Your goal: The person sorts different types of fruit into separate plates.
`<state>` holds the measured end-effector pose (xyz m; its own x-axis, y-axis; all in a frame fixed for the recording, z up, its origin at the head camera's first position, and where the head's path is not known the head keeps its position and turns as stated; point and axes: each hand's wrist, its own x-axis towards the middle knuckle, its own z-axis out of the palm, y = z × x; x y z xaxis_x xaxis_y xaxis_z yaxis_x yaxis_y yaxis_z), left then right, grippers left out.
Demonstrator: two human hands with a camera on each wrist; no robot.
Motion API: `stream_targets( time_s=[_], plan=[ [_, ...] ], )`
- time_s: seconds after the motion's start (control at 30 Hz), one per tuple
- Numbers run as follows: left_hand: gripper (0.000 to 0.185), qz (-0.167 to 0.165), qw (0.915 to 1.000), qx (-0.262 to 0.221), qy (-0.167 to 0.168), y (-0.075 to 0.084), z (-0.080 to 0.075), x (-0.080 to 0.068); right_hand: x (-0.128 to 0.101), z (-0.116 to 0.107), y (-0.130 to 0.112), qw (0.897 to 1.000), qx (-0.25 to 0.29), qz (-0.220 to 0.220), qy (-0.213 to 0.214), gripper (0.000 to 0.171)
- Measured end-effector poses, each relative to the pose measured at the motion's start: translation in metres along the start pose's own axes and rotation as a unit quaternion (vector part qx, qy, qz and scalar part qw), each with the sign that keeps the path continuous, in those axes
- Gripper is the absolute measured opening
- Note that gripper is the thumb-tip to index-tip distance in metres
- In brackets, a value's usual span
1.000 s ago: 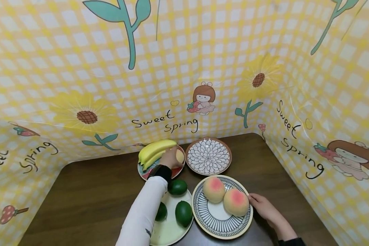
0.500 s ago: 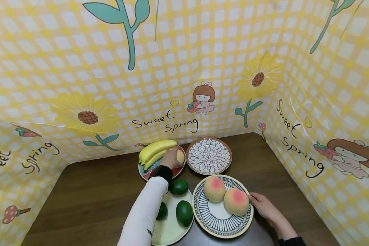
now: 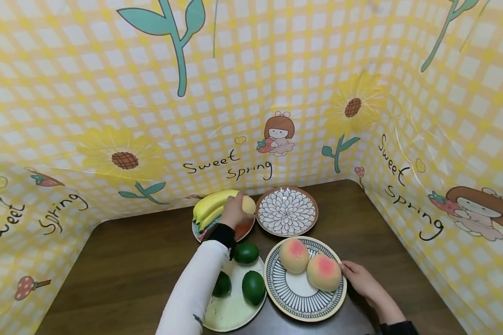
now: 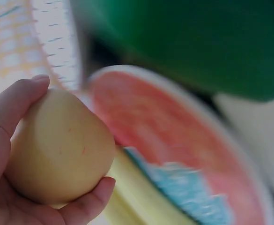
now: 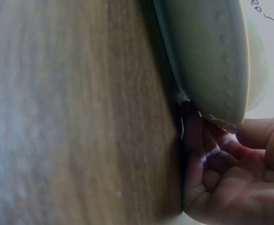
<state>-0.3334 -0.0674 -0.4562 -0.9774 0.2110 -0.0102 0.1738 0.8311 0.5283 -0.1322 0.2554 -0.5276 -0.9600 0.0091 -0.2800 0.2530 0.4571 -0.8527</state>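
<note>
Sunflower-print walls are enclosing the tabletop (image 3: 121, 260); near its far edge the left hand (image 3: 233, 212) is grasping a pear (image 3: 249, 204) over the banana plate (image 3: 244, 230), while the right hand (image 3: 360, 279) is gripping the peach plate's (image 3: 295, 298) rim.

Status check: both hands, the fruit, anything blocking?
Left hand grips yellow pear above the banana plate. Right hand holds the rim of the peach plate. Bananas close beside the pear; flower-pattern plate bare.

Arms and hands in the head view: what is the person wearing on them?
The left arm wears a white long sleeve with a black cuff and a small dark mark low on it. The right arm shows a dark sleeve edge. Both hands are bare, no gloves or rings visible.
</note>
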Motion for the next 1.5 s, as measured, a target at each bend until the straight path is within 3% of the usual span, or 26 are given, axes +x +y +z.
stream_targets(
  time_s=[0.13,0.27,0.37,0.5,0.63,0.73,0.9,1.07,1.5],
  plan=[
    [0.086,0.028,0.9993,-0.023,-0.009,0.026,-0.018,-0.016,0.0,-0.001,0.0,1.0,-0.007,-0.001,-0.002,0.041],
    [0.087,0.086,0.9951,-0.03,-0.038,0.052,-0.022,-0.047,0.0,-0.002,0.001,1.0,-0.013,0.002,-0.004,0.041],
    [0.088,0.136,0.9869,-0.032,-0.079,0.07,-0.015,-0.078,0.0,-0.001,0.0,1.0,-0.014,0.004,-0.002,0.039],
    [0.083,0.18,0.975,-0.013,-0.129,0.086,-0.001,-0.117,0.0,-0.001,-0.001,1.0,-0.009,-0.002,0.001,0.038],
    [0.079,0.211,0.9651,0.018,-0.155,0.092,0.013,-0.147,0.0,-0.001,-0.002,1.0,-0.006,-0.008,0.001,0.041],
    [0.079,0.222,0.9574,0.04,-0.18,0.091,0.024,-0.162,-0.001,-0.001,-0.002,1.0,-0.006,-0.004,0.003,0.042],
    [0.081,0.225,0.9504,0.052,-0.208,0.085,0.044,-0.171,-0.002,0.0,-0.002,1.0,-0.013,-0.008,0.01,0.042],
    [0.084,0.222,0.9512,0.069,-0.203,0.076,0.062,-0.173,-0.003,0.004,-0.001,1.0,-0.017,-0.006,0.012,0.038],
    [0.077,0.223,0.9556,0.088,-0.172,0.075,0.075,-0.169,-0.003,0.002,-0.004,1.0,-0.013,0.001,0.002,0.042]
  ],
)
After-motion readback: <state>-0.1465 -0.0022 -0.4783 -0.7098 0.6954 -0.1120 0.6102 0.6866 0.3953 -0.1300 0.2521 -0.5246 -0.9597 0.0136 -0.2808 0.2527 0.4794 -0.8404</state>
